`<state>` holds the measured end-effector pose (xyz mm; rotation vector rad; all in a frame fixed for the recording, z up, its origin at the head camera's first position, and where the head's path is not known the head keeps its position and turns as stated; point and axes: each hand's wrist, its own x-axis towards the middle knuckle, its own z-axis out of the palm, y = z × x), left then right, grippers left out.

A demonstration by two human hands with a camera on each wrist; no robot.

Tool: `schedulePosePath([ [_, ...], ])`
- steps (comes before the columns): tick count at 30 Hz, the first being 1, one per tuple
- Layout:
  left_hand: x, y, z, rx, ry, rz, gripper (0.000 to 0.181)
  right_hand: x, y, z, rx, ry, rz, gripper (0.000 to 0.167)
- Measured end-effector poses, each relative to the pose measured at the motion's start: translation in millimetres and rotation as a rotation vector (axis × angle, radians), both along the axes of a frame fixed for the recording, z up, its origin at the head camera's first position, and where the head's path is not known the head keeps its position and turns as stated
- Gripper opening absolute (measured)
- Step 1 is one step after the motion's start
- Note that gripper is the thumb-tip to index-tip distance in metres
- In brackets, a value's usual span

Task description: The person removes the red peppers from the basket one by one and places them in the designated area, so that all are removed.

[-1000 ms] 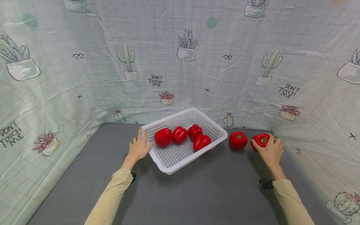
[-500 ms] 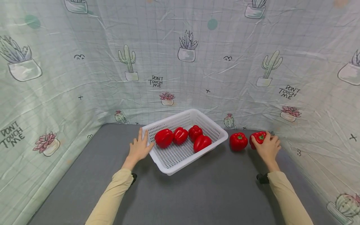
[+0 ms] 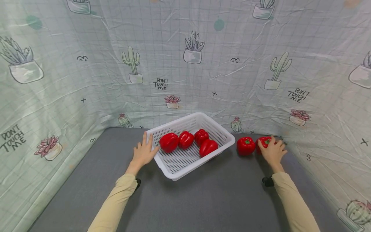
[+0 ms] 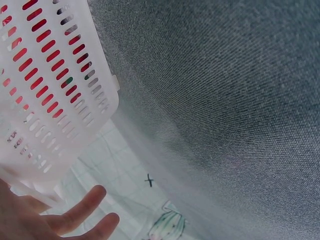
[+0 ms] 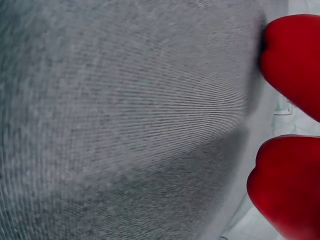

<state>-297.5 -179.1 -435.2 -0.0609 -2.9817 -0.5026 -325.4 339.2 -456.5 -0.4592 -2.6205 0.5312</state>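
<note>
The right hand (image 3: 272, 153) grips the right pepper (image 3: 264, 140) just beside the other pepper (image 3: 246, 146); both lie right of the white basket (image 3: 200, 161), whose left rim the left hand (image 3: 142, 153) touches, fingers outstretched.

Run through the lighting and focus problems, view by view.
Head: small glints on the peppers, soft shadow on the table beside the right sleeve; left wrist: basket washed out toward its lower left, the table's far edge hazy; right wrist: a broad shadow darkening the lower table.
</note>
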Motion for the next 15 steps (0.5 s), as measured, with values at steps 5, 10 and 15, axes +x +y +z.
schedulePosePath([
  [5,0.5,0.7,1.2,-0.008,-0.005,0.002,0.073,-3.0,1.1,-4.9,0.023,-0.023,0.013,0.073],
  [10,0.8,1.2,1.7,-0.008,-0.005,0.0,0.073,-6.3,0.8,-8.7,0.032,-0.03,0.019,0.069],
  [15,0.7,0.9,1.6,-0.006,-0.004,0.001,0.073,-8.0,0.0,-10.1,0.02,-0.025,0.025,0.064],
])
